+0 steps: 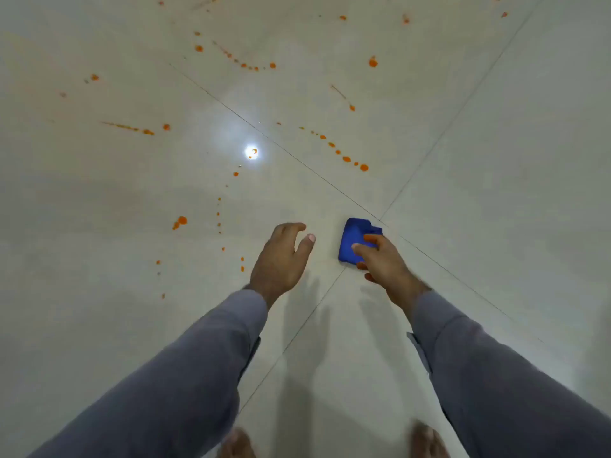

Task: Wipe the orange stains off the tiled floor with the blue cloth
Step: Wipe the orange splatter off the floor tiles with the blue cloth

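1. Floor (496,160): glossy pale tiles crossed by thin grout lines. The orange stains (347,159) lie scattered across the tiles ahead and to the left, none yet under the cloth. Risk: wiping wet drops across so wide an area may spread them into streaks rather than lift them, and colour pushed into a grout line would likely be harder to remove.

2. Feet (236,444): bare, at the lower edge of the view, on unstained tile. Risk: stepping forward to reach the far drops could carry orange underfoot or cause a slip on the shiny surface.

3. Left hand (281,259): empty, fingers (310,239) loosely curved and apart, holding nothing. A line of small drops lies just to its left. Risk: planting this hand on the floor for support could smear those drops.

4. Right hand (385,262): thumb and fingers curled onto the near edge of the cloth. Risk: a hold this shallow may let the cloth slip or unfold under pressure.

5. Cloth (352,239): blue, folded small, beside the junction of the grout lines, well apart from the nearest stains. Whether it rests on the tile or hangs just above it cannot be told. Risk: one small face may saturate quickly and redeposit colour unless refolded.
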